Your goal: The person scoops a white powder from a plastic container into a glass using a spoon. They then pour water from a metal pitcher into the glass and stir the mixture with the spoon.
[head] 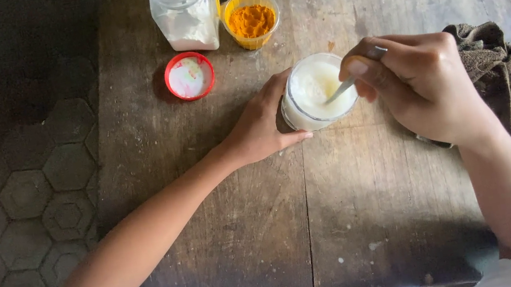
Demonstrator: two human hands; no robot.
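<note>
Glass (318, 91) between hands; left fingers (275, 92) touching, spoon (345, 85) inside.

Clear glass (318, 91), upright, centre of frame slightly right on worn wooden tabletop; filled nearly to rim with white liquid. Metal spoon (349, 81) tilted, bowl dipped in liquid, handle angled up to the right.

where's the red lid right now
In the head view, the red lid lies open side up on the wooden table, left of the glass of white liquid, just below the big jar of white powder.
</note>
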